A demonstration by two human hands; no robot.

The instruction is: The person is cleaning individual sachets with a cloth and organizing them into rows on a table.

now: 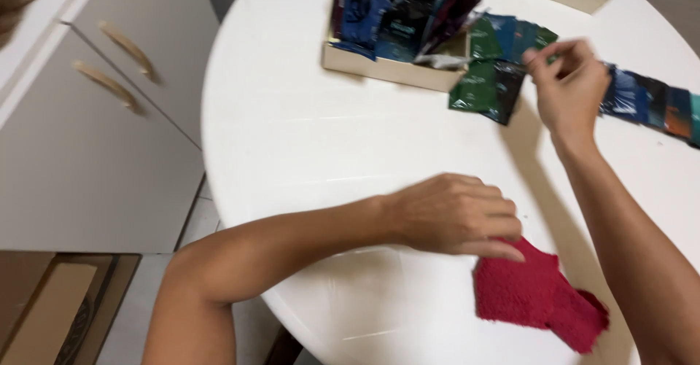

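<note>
The left hand (456, 215) rests with fingers together on a red cloth (536, 292); the blurred right hand (569, 80) pinches a green packet (485, 80), its grip hard to make out.

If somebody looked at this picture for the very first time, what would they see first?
Probably the bright red fuzzy cloth at the near edge of the round white table, with the left hand resting its fingertips on it. Next, the pile of dark green and blue packets farther back beside a shallow box stuffed with more, where the right hand pinches at one.
</note>
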